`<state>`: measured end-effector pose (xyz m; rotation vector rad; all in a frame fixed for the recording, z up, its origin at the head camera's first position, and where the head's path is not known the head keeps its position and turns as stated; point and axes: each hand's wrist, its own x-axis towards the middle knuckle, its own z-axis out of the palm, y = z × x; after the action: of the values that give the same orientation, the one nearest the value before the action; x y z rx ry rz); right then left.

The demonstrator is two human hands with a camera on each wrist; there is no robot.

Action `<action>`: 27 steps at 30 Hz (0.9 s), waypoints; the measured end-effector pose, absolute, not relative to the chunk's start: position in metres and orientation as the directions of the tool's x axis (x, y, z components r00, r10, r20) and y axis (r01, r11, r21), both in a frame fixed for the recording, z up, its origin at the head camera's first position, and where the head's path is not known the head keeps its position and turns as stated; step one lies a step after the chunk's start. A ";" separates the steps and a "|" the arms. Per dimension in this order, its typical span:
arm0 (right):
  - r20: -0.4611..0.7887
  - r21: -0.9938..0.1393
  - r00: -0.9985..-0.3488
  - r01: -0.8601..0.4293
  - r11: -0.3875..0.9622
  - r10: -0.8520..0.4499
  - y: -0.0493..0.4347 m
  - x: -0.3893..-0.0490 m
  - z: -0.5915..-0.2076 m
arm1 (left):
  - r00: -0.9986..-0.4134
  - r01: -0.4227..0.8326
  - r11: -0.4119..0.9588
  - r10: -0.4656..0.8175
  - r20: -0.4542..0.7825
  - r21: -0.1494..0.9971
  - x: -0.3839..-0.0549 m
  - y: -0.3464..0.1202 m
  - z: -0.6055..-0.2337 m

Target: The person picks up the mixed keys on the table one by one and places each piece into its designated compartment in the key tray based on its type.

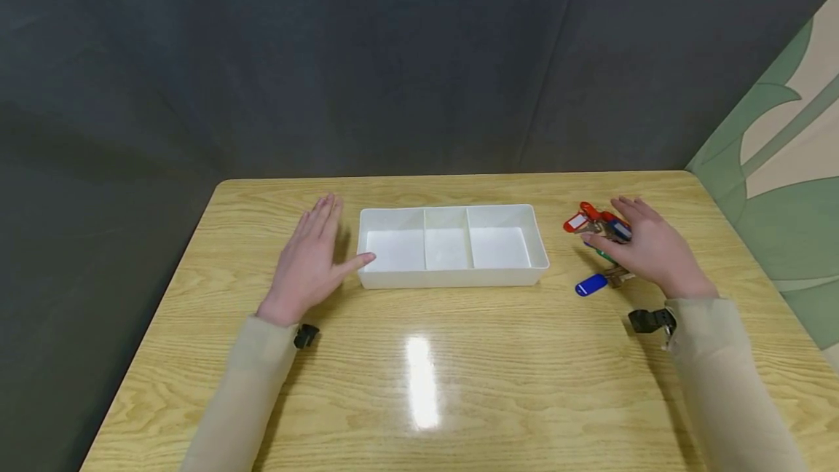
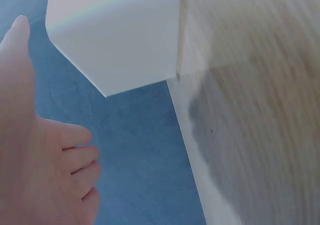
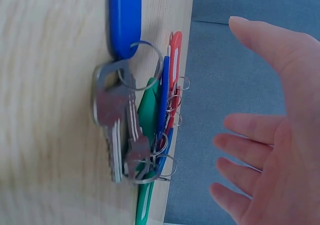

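A white tray [image 1: 452, 279] with three compartments stands mid-table, nothing inside it. At its left end my left hand [image 1: 308, 261] is held with straight fingers, the thumb overlapping the tray's corner in the head view; the left wrist view shows the tray's end [image 2: 115, 50] beside the palm. My right hand [image 1: 655, 250] hovers over a pile of keys with coloured tags, fingers spread and holding nothing. Red tags [image 1: 577, 222], green tags [image 3: 148, 110] and blue tags [image 1: 592, 284] have metal rings; a pair of keys [image 3: 112, 105] hangs off the nearest blue one. The hand partly hides the pile in the head view.
The wooden table [image 1: 354, 384] has its far edge against a dark curtain [image 1: 393, 64]. A green and beige patterned cloth [image 1: 786, 166] lies beyond the right edge. Small black cameras [image 1: 649, 320] sit at both wrists.
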<state>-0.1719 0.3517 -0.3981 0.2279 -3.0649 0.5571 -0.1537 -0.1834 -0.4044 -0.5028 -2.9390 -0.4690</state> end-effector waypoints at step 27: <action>0.021 -0.341 -0.995 -0.103 0.934 -0.102 0.355 -0.162 -0.400 | -0.919 0.385 0.900 0.355 0.168 0.205 -0.135 -0.148 -0.414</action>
<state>-0.1618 0.3549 -0.4004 0.1630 -3.0861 0.5448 -0.1348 -0.1482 -0.4136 -0.5752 -2.9377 -0.3558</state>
